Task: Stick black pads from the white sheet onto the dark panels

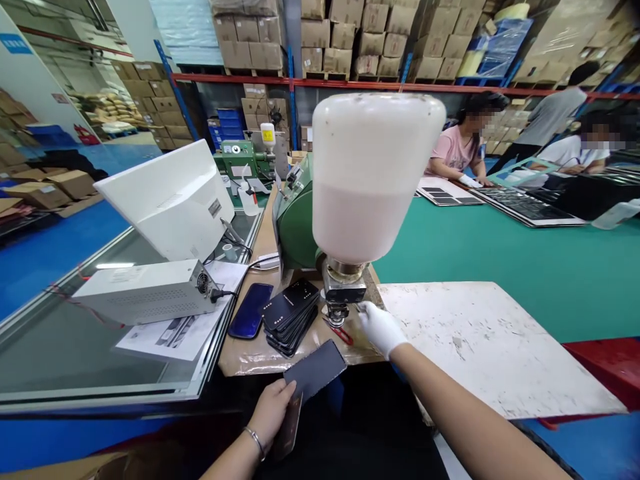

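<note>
My bare left hand (274,408) is closed on the edge of a thin dark rectangular panel (316,368), tilted in front of the table edge. A second reddish-brown panel (289,427) hangs below it, against the same hand. My right hand (383,329), in a white glove, reaches to the metal head (345,290) of a green machine (300,223). Its fingers are closed at the head's right side; what they pinch is hidden. A large white bottle (375,177), partly filled, sits upside down on the head. Red-handled snips (341,331) lie beneath.
Left of the head lie a stack of black panels (291,317) and a blue-black phone-like slab (251,311). A grey power box (145,293) and white monitor (173,203) stand further left. At right is a scuffed white board (480,340); co-workers (463,143) sit beyond.
</note>
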The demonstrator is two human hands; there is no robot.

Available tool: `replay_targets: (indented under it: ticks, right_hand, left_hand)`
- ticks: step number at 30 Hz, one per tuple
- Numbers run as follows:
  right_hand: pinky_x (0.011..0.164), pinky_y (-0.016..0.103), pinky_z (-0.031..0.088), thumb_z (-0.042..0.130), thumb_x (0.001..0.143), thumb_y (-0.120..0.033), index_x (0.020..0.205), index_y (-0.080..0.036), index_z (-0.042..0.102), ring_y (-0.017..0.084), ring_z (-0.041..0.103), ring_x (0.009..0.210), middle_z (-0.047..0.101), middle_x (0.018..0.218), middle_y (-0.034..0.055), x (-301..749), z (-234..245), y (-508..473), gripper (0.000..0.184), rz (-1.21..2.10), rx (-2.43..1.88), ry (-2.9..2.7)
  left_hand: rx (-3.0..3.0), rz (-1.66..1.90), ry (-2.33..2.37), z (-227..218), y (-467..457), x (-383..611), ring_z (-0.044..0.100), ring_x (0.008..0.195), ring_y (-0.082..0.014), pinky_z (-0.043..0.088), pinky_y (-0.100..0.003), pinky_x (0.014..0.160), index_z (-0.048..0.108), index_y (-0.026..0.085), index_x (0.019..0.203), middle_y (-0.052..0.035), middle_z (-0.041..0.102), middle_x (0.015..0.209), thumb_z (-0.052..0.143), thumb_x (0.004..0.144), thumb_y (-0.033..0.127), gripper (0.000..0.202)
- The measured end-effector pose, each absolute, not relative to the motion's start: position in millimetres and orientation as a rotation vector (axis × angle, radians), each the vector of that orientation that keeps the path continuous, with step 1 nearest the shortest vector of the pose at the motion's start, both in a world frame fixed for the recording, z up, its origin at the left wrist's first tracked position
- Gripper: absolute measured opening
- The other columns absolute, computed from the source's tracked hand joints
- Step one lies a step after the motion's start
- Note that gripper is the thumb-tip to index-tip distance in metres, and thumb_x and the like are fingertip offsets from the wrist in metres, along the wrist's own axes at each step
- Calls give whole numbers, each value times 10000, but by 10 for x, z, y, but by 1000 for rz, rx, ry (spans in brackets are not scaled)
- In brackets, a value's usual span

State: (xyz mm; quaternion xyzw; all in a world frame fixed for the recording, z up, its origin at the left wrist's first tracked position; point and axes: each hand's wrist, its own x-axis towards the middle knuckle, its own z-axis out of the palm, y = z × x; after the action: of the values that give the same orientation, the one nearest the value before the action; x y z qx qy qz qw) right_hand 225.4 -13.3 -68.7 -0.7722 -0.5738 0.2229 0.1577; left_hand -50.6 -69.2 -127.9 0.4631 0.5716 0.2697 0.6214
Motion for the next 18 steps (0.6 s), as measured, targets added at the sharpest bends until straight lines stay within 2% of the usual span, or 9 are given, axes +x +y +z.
replay_targets:
  ticks: [4,8,11,13,15,18]
  right_hand:
    - [741,301,435,430,869,-280,1117,-224,593,215,650,843,692,966,80,2146,-749,-791,302,740,-2145,-1662]
    - [832,324,412,493,818,-255,1164,-262,581,227,631,924,690,987,61,1927,-894,-1090,357,902,-2044,-1587]
    - [862,343,405,506,806,-269,1154,-255,587,237,606,981,678,1013,71,1802,-971,-1074,357,1033,-1952,-1443]
    - [758,316,453,499,806,-297,1119,-230,599,217,637,862,689,911,73,1742,-986,-1027,335,1143,-1896,-1329]
    - [561,272,459,470,814,-328,1094,-205,593,171,620,597,658,677,36,1695,-983,-985,329,1281,-1839,-1187]
    - [347,210,328,436,813,-370,1094,-171,547,103,423,308,473,417,-62,1653,-973,-947,362,1461,-1747,-966]
  left_hand:
    - [1155,590,1349,-1332,-680,-523,615,792,-247,446,-316,741,648,132,776,-71,695,765,528,751,508,396]
    - [1271,565,1390,-1349,-677,-537,613,856,-259,438,-325,790,656,141,853,-78,701,844,493,781,487,388]
    - [1361,553,1411,-1345,-687,-548,611,879,-254,424,-323,824,657,156,842,-66,702,849,477,798,467,361]
    - [1412,546,1428,-1336,-696,-555,613,864,-252,427,-318,814,656,161,814,-60,703,822,471,803,460,352]
    - [1449,541,1439,-1325,-701,-559,617,849,-244,435,-307,791,656,167,821,-55,705,829,459,811,453,347]
    - [1486,533,1443,-1314,-699,-562,624,847,-233,441,-293,780,653,174,846,-51,707,862,439,825,445,346]
